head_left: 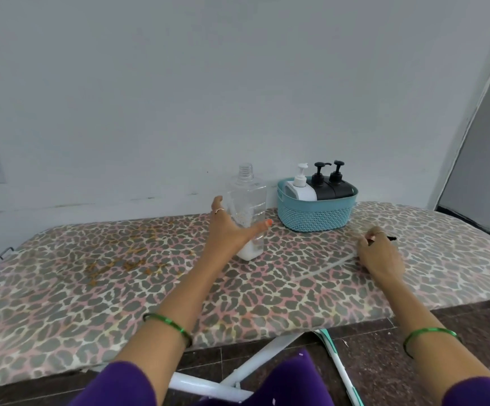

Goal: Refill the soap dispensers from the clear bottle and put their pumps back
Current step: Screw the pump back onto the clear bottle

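Spread around the clear bottle (pixel 246 212) mid-frame, her left hand (pixel 232 227) seems barely touching; right hand (pixel 379 256) pinches something dark. Dispensers (pixel 319 186) sit pumped in the basket (pixel 314 215).

Clear bottle (pixel 248 212) stood upright on the board, cap off, w/ a little white soap at the bottom and foam streaks inside. Three dispensers sat upright in a basket just to its right, pumps on: a white one (pixel 300 187) at left, then two black ones (pixel 320 183) (pixel 338 181), touching side by side.
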Tool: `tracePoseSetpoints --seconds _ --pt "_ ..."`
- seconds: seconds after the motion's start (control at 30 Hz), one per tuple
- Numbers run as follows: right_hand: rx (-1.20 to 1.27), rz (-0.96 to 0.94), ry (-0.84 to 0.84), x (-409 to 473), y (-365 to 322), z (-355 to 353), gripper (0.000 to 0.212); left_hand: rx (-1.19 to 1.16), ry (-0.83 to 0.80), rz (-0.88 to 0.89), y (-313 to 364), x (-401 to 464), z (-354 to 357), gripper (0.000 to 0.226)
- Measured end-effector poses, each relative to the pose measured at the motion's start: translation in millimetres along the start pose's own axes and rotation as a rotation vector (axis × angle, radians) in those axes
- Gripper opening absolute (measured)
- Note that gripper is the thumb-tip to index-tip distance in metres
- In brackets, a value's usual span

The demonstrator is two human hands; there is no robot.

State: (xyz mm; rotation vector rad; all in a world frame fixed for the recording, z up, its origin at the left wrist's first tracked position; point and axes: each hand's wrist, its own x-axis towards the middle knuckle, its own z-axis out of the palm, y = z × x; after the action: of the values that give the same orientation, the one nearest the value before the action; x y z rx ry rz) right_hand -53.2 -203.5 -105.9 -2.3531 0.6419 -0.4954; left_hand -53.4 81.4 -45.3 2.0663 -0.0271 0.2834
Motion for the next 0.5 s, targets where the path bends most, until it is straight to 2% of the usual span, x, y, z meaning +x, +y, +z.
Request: tracePoseSetpoints --seconds 0.13,0.3,0.5 --pt "0.329 -0.149 0.104 -15 -3 -22 0.010 -0.098 -0.006 0.031 4 23 14 0.129" --pt "0.585 -0.283 0.230 -26 -45 -75 0.021 -0.128 0.037 0.093 -3 29 22 0.106" --pt "0.906 -0.590 0.356 -40 -121 -133 0.014 -0.104 0.012 0.201 -6 7 17 0.106"
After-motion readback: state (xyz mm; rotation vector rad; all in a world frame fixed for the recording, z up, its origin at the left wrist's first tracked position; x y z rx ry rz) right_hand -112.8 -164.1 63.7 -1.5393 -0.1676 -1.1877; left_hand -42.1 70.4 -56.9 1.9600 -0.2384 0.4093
